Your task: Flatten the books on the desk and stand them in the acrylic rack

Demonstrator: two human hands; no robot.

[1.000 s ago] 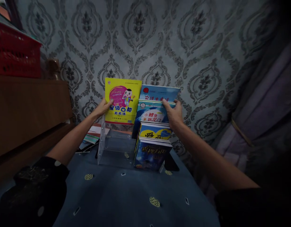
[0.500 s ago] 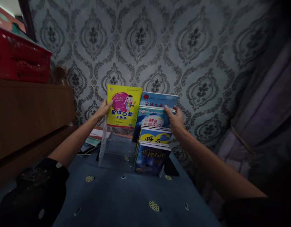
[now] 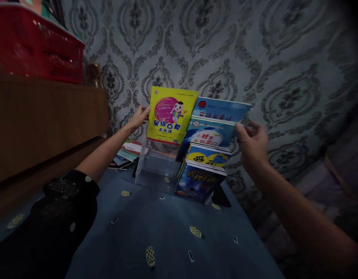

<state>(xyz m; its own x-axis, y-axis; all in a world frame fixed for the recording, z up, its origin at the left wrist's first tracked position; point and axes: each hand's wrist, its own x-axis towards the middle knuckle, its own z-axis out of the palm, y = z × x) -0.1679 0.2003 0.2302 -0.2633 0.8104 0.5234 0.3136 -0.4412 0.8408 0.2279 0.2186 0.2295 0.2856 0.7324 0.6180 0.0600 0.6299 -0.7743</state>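
Note:
A clear acrylic book stand (image 3: 158, 170) with stepped tiers rests on the blue patterned cloth. On its rear left tier leans a yellow workbook (image 3: 167, 116) with a pink circle and a cartoon figure. My left hand (image 3: 140, 118) is at the workbook's left edge, fingers partly curled, not gripping. To the right rise a light-blue book (image 3: 219, 109), a teal book (image 3: 210, 133), a yellow-and-blue book (image 3: 208, 155) and a dark blue book (image 3: 199, 184), stacked in steps. My right hand (image 3: 253, 143) is beside the teal book's right edge, thumb and fingers apart.
Left stands a wooden cabinet (image 3: 48, 124) carrying a red plastic basket (image 3: 39, 48). Papers and booklets (image 3: 126, 153) lie behind the stand's left side. A dark flat object (image 3: 222, 195) lies by its right side. Patterned wallpaper backs the table; a curtain hangs at right.
The view has shifted, so the stand appears further right and higher. My left thumb has slid off the workbook's front to its edge. My right hand has drawn outward from the books.

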